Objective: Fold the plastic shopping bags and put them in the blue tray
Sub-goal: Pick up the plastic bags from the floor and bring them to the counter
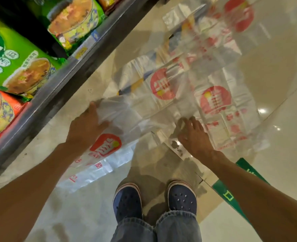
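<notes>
Several clear plastic shopping bags with red round logos lie spread on the shiny floor. One bag (pixel 116 137) hangs from my left hand (pixel 86 126), which grips its bunched top. My right hand (pixel 193 135) reaches down with curled fingers and pinches the edge of another bag (pixel 219 110) lying flat on the floor. More bags (pixel 161 84) stretch away toward the top right, some blurred. No blue tray is in view.
A metal shop shelf (pixel 71 67) with green and orange noodle packs (pixel 18 67) runs along the left. My two feet in dark blue clogs (pixel 128 201) stand on the tiled floor. A green floor sticker (pixel 231 194) lies at the right.
</notes>
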